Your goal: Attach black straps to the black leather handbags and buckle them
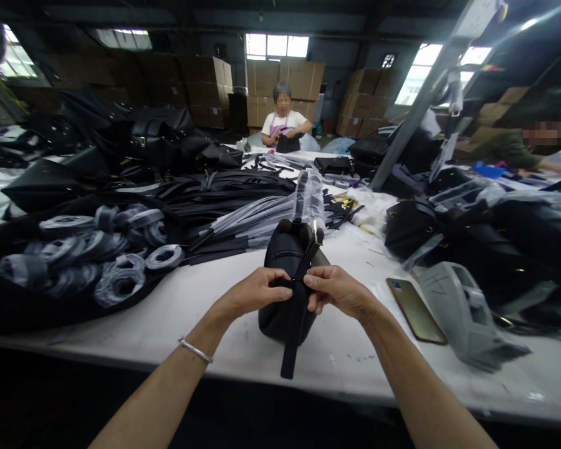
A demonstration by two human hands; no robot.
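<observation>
A black handbag (280,249) stands on the white table in front of me. Its black strap (295,330) runs down the near side, and the loose end hangs toward the table's front edge. A gold-coloured buckle (317,234) shows near the bag's top right. My left hand (266,290) pinches the strap from the left, thumb and forefinger closed on it. From the right, my right hand (330,288) grips the same strap at about the same height, its fingers curled. Whatever small part lies between the fingertips is too dark to make out.
Plastic-wrapped coiled straps (121,280) lie at left, with long flat straps (243,218) behind. A phone (416,310) and a grey plastic holder (462,312) rest at right, before piled black bags (509,237). A metal post (425,93) rises there. A co-worker (285,121) sits across the table.
</observation>
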